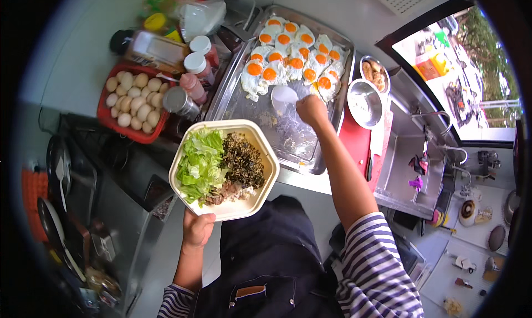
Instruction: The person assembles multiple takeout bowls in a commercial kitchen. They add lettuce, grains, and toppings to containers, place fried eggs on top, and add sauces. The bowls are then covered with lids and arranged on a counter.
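Observation:
My left hand (197, 229) grips the near edge of a hexagonal takeout bowl (266, 143), held level. Inside lie green shredded lettuce (197, 165), dark seaweed flakes with sesame (244, 160) and some brownish shredded food (220, 194). Over a large metal tray (302, 157), my right hand (313, 110) is closed around a pale, flat-ended spatula (284, 96), its handle hidden in the fist. The blade is low over the greasy bare part of the tray. Several fried eggs (295, 63) with orange yolks cover the tray's far half, just beyond the spatula.
A red basket of eggs (136, 104) and sauce bottles (194, 86) stand left of the tray. To the right are a metal bowl (364, 103), another bowl with browned food (374, 74), and a knife (375, 146) on a red board (386, 151). A sink (407, 163) lies beyond.

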The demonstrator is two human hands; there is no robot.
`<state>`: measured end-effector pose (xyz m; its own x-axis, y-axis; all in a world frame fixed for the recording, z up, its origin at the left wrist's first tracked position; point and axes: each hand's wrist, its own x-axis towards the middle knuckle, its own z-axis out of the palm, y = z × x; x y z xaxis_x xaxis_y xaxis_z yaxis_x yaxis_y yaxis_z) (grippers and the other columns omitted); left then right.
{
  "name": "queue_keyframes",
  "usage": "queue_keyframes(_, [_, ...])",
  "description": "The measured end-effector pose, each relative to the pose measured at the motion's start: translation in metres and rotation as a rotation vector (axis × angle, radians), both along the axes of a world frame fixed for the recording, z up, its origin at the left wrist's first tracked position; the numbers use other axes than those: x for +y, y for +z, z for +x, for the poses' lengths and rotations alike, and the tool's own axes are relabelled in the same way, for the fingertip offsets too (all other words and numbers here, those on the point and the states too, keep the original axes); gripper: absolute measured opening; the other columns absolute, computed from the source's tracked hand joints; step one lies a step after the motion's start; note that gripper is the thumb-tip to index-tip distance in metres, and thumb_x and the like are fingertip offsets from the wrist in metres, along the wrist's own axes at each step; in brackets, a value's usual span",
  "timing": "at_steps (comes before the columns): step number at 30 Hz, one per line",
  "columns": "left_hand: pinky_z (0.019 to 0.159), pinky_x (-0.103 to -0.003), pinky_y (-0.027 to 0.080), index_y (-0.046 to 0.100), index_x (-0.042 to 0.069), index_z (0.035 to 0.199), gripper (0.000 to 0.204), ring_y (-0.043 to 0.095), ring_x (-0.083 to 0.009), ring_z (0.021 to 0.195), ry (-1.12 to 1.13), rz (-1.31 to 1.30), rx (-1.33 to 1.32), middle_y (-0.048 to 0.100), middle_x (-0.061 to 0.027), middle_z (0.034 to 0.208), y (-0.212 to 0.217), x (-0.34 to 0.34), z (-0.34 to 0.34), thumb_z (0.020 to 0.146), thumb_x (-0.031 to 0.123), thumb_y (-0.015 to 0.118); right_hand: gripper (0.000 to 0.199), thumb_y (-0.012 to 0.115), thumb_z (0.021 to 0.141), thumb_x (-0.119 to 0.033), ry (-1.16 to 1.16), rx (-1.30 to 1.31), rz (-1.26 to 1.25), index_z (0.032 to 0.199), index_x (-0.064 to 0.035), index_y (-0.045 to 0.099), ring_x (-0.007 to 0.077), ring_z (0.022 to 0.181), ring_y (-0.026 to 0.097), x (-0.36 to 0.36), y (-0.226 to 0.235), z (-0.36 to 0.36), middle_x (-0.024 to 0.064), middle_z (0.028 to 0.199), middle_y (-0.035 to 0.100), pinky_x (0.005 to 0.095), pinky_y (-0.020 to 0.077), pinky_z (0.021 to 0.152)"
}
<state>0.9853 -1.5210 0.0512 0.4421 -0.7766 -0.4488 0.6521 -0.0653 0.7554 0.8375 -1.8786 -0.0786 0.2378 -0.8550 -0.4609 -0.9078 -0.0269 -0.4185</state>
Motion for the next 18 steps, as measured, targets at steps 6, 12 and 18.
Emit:
queue_keyframes(6, [0.109,-0.041,0.030,0.026,-0.002,0.141,0.079,0.039,-0.0280,0.129,-0.033,0.109,0.084,0.040,-0.0143,0.137,0.015,-0.054,0.039,0.066,-0.004,0.051,0.032,0.053,0.087,-0.028,-0.126,-0.030,-0.043,0.094,0.0000,0.067,0.0422,0.086,0.064,0.011,0.033,0.035,0.0264,0.089,0.066,0.0457,0.0508,0.080])
queue_keyframes(12, [0.110,-0.043,0.028,0.025,-0.001,0.142,0.080,0.037,-0.0295,0.130,-0.045,0.168,0.146,0.039,-0.0145,0.138,0.006,-0.087,0.066,0.066,-0.003,0.050,0.024,0.054,0.092,-0.021,-0.492,-0.509,-0.124,0.100,0.0009,0.061,0.0333,0.073,0.067,0.065,-0.013,0.056,0.0187,0.076,0.067,0.0403,0.0506,0.067])
queue_keyframes(18, [0.109,-0.043,0.030,0.024,-0.001,0.142,0.081,0.036,-0.0300,0.131,-0.069,0.250,0.159,0.038,-0.0146,0.140,0.012,-0.092,0.075,0.066,-0.002,0.050,0.027,0.050,0.097,-0.021,-0.656,-0.860,0.224,0.109,0.0021,0.058,0.0093,0.055,0.051,0.069,-0.023,0.063,0.0027,0.068,0.056,0.0237,0.0421,0.051])
